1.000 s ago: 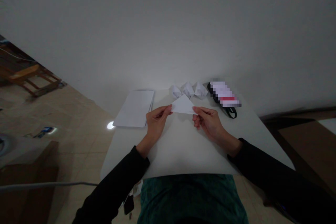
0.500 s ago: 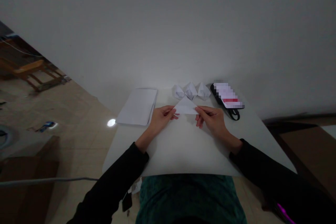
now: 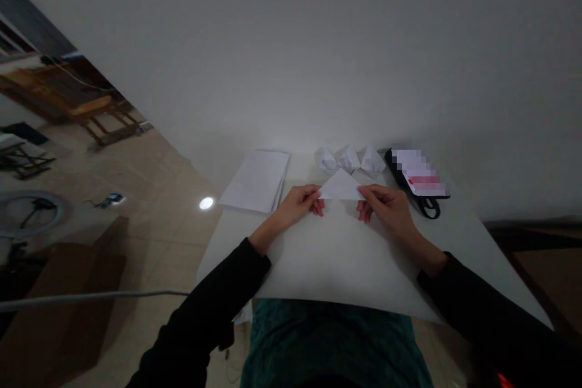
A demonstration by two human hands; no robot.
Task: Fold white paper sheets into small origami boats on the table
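A white sheet of paper folded into a triangle (image 3: 341, 185) is stretched between my two hands, its point facing the wall. My left hand (image 3: 301, 201) pinches the left corner between thumb and fingers. At the right corner, my right hand (image 3: 385, 205) pinches the paper the same way. Just beyond the triangle, three folded white paper shapes stand in a row: a left one (image 3: 327, 159), a middle one (image 3: 349, 159) and a right one (image 3: 373, 161).
A stack of white paper (image 3: 257, 180) lies on the left of the white table (image 3: 327, 260). At the right is a black case (image 3: 398, 170) with a strap and a blurred label. The wall (image 3: 291, 60) rises behind the table. A grey cable (image 3: 95, 297) crosses at left.
The camera view has turned slightly left, so the table and everything on it appear further right. Both hands keep the same pinch on the triangle's corners.
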